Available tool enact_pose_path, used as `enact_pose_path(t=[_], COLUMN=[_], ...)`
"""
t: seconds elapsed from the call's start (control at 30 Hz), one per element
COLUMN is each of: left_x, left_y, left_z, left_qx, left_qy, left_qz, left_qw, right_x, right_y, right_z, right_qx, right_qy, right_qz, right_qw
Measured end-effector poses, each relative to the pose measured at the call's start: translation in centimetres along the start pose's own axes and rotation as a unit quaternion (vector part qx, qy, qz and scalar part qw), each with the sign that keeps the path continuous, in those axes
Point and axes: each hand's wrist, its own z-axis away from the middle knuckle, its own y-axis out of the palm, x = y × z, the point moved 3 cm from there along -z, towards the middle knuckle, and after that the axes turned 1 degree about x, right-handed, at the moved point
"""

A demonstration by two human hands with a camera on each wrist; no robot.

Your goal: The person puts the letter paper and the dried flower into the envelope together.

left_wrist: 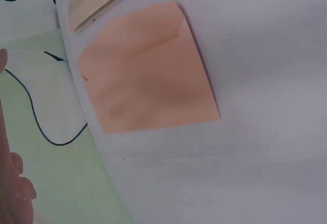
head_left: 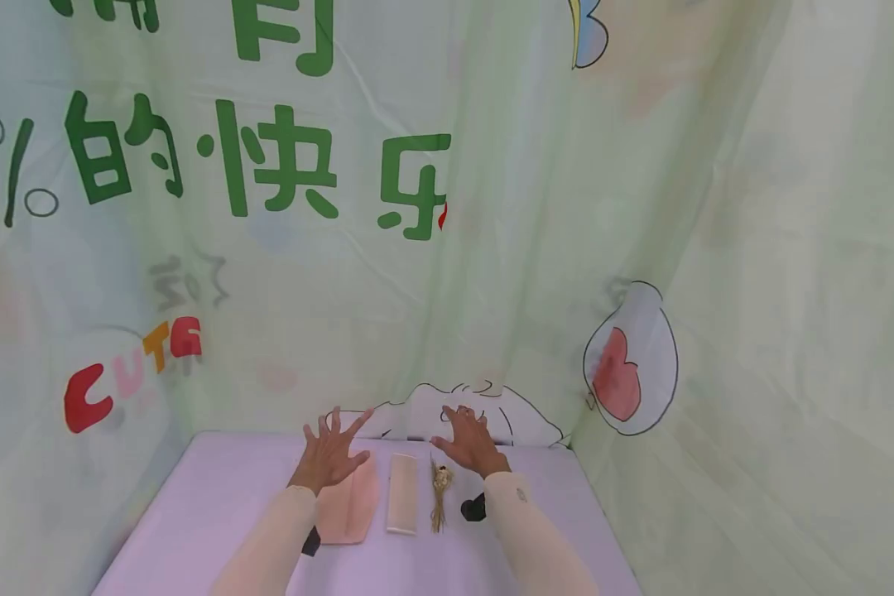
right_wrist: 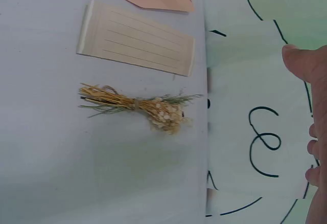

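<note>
Both hands are held up over the table with fingers spread, holding nothing. My left hand [head_left: 329, 454] is above a pink envelope [left_wrist: 148, 75], which lies on the table with its pointed flap unfolded. To the right of the envelope lies a cream sheet of lined paper [right_wrist: 138, 40], partly curled at one end. Beside it is a small bundle of dried flowers [right_wrist: 135, 105], tied round the middle. My right hand [head_left: 471, 440] hovers to the right of the flowers. In the right wrist view only its thumb and some fingertips show at the edge.
A pale lilac cloth covers the table [head_left: 194, 513]. Behind and at the sides hangs a light printed curtain [head_left: 529, 248] with green characters and drawings, meeting the table's far edge. Dark wrist devices [head_left: 473, 508] show beside the sleeves.
</note>
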Motion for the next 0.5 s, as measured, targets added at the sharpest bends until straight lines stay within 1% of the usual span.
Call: enact_pose_path(t=[0.1,0.2,0.33,0.4,0.5], left_x=[0.4,0.8,1.3,1.6,1.8], left_y=[1.4,2.6,3.9,4.5,5.5], left_z=[1.0,1.7,2.3,2.6,3.0], left_qx=[0.006,0.015,0.023,0.03,0.04], left_qy=[0.0,-0.002,-0.005,-0.011,-0.022], left_qz=[-0.007,-0.011,-0.012,-0.004,0.026], left_qw=[1.0,0.9998,0.9996,0.9995,0.9986], right_x=[-0.1,-0.2,-0.4,-0.5,-0.6], right_y=[1.0,2.0,3.6,4.4,5.7], right_z=[0.3,0.6,0.9,1.0,1.1], right_qx=[0.018,0.037,0.044,0.046,0.052], right_qy=[0.017,0.031,0.037,0.049,0.082], right_qz=[-0.027,-0.03,-0.037,-0.048,-0.062], right_qw=[0.999,0.998,0.998,0.997,0.993])
